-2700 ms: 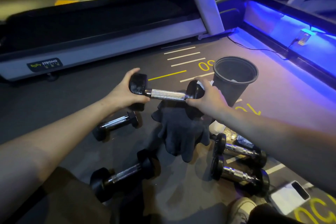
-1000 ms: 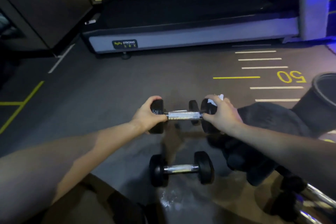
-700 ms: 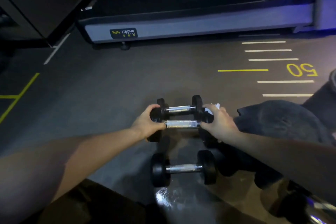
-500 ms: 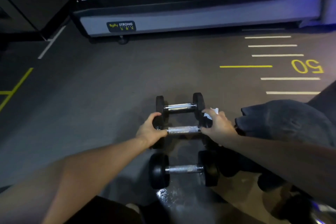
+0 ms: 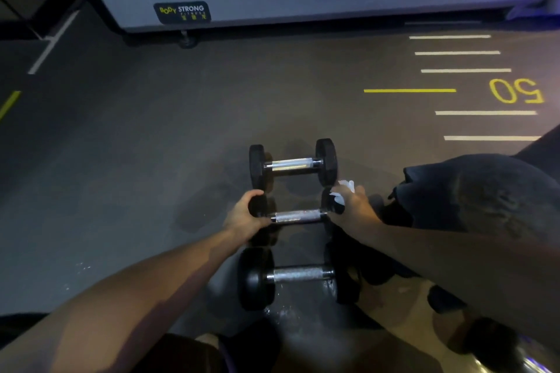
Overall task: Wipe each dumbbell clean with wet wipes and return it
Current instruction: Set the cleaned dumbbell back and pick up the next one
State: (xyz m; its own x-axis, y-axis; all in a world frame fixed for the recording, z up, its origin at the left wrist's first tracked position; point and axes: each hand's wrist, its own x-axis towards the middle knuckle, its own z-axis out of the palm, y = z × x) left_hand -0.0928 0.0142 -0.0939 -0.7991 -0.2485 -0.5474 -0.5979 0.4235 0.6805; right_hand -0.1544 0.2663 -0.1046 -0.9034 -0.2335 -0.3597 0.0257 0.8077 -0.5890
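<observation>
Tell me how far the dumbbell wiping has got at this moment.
Likely done: the far dumbbell and the near dumbbell lie parallel on the floor. In hand: the middle dumbbell is held between them, the left hand round one head, the right hand on the other with a white wipe; whether it rests on the floor is unclear. Left: at least one more chrome-handled dumbbell at bottom right.

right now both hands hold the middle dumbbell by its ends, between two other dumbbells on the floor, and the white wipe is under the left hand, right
Not quite: the head view shows the white wipe under the right hand, not the left. The rest stands: the left hand and right hand hold the middle dumbbell by its ends, between the far dumbbell and the near dumbbell on the floor.
</observation>
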